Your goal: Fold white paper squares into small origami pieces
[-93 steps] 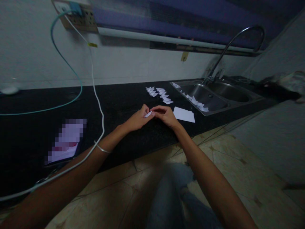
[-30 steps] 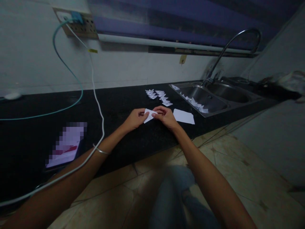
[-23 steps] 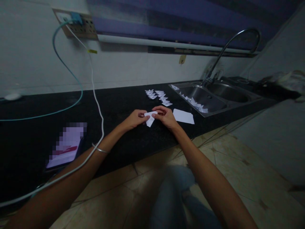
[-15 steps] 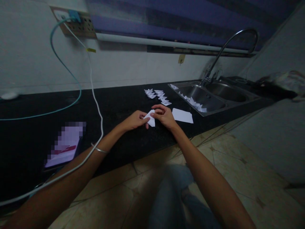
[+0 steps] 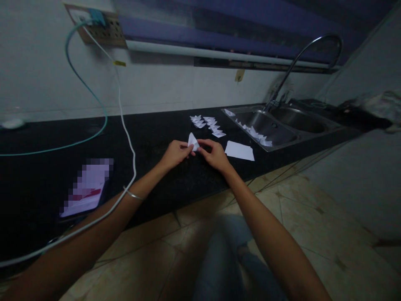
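A small folded piece of white paper is held between my two hands above the black countertop, its pointed tip upward. My left hand pinches its left lower side with thumb and fingers. On the other side, my right hand grips the right lower corner. Just right of my right hand lies a stack of white paper sheets. Beyond my hands stand several small folded paper boats in two rows on the counter. More folded paper pieces line the front left rim of the sink.
A metal double-bowl sink with a curved faucet is at the right. A phone lies at the left on the black countertop. A white cable crosses over my left forearm; a teal cable hangs from the wall socket.
The folded paper has turned in my hands from a slanted, flat shape to a triangle with its point up. My right hand's fingers have come down lower around its edge.
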`<state>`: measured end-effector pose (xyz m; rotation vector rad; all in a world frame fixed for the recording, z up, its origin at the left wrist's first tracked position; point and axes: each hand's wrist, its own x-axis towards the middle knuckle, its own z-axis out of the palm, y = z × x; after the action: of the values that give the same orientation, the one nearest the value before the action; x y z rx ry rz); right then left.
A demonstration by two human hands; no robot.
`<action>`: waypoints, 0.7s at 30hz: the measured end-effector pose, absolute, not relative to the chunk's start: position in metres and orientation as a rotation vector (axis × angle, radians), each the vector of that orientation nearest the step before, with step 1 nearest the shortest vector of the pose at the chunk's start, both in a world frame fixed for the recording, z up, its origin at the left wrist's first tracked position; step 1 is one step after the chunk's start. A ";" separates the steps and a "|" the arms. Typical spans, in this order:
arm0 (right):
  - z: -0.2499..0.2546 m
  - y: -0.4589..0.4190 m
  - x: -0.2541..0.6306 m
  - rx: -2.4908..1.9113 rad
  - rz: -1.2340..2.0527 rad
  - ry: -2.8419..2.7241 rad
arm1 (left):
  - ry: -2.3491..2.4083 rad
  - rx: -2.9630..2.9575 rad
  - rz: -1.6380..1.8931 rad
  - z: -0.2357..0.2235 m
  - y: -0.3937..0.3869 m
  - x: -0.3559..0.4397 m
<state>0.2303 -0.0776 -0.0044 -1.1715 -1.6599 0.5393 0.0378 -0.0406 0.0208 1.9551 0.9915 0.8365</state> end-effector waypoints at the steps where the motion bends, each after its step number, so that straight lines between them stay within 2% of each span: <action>1: -0.004 -0.079 0.230 -1.169 0.523 -1.688 | 1.007 1.941 0.830 0.020 -0.040 0.038; 8: 0.002 -0.083 0.229 -1.113 0.422 -1.673 | 0.979 1.865 0.798 0.024 -0.043 0.043; 21: 0.005 -0.085 0.225 -1.116 0.579 -1.520 | 0.923 1.857 0.817 0.014 -0.039 0.046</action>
<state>0.2245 -0.0853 0.0053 -1.1158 -1.5204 0.5792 0.0456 -0.0394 0.0142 1.8566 0.9232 0.8168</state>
